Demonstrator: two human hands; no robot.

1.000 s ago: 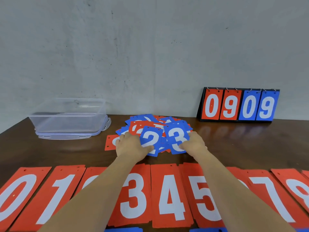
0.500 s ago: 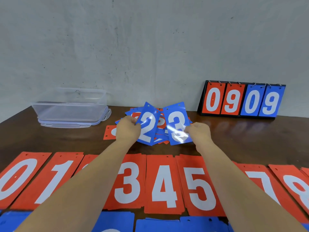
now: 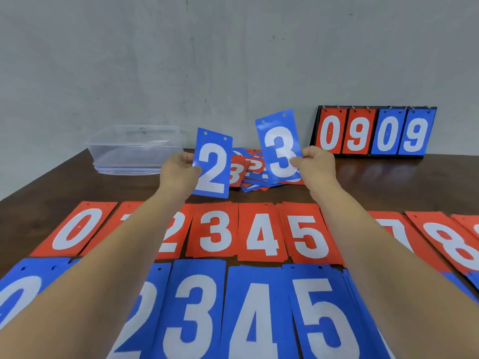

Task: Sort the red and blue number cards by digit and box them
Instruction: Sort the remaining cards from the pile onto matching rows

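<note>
left hand (image 3: 178, 172) pinches blue 2 card (image 3: 213, 164) | right hand (image 3: 317, 164) pinches blue 3 card (image 3: 280, 149) | raised facing the person, likely to read digits before laying on blue rows at desk (image 3: 388, 185) near edge

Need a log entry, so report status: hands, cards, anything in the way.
Left hand grips blue 2 card, right hand grips blue 3 card, both held up. Mixed pile behind them. Left forearm covers part of blue 2 stack.

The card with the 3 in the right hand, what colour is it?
Blue card with a white 3, clear in the head view.
</note>
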